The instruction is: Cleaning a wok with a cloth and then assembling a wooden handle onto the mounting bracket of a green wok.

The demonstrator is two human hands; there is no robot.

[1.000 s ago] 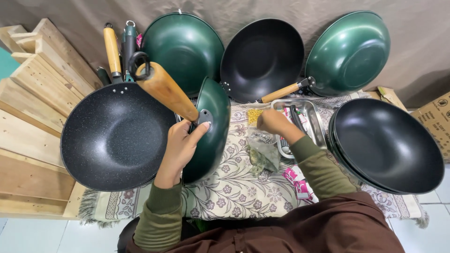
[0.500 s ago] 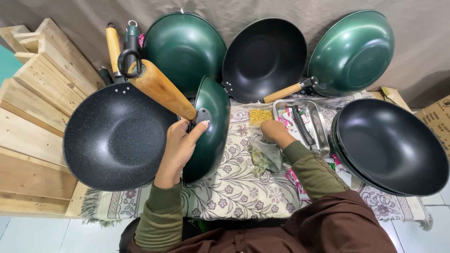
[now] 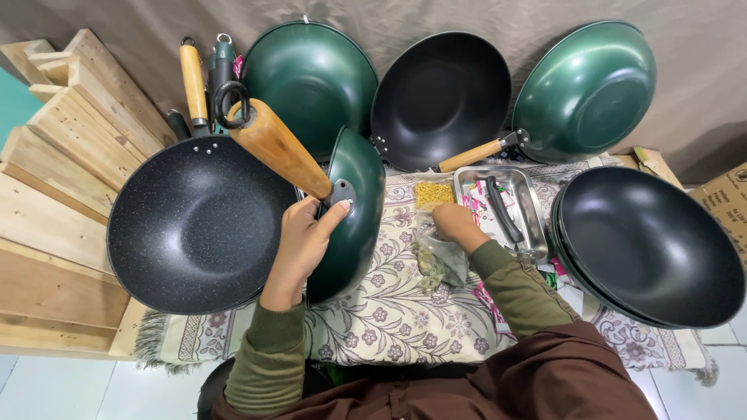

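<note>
My left hand (image 3: 302, 243) grips the rim of a green wok (image 3: 352, 218) held on its edge, by the base of its wooden handle (image 3: 274, 146), which points up and left. My right hand (image 3: 456, 226) rests on the patterned mat (image 3: 389, 311), fingers curled over a clear plastic bag (image 3: 440, 260) of small parts. A yellow packet (image 3: 434, 193) lies just beyond it. A metal tray (image 3: 506, 208) with a black tool sits to the right of that hand.
A speckled black wok (image 3: 194, 225) lies at the left on wooden planks (image 3: 47, 225). Green woks (image 3: 315, 74) (image 3: 587, 89) and a black wok (image 3: 440, 97) lean on the back cloth. Stacked black woks (image 3: 650, 245) sit at the right, a cardboard box (image 3: 727, 198) beyond.
My right hand has drawn back from near the tray toward me and down onto the plastic bag. My left hand still holds the green wok upright.
</note>
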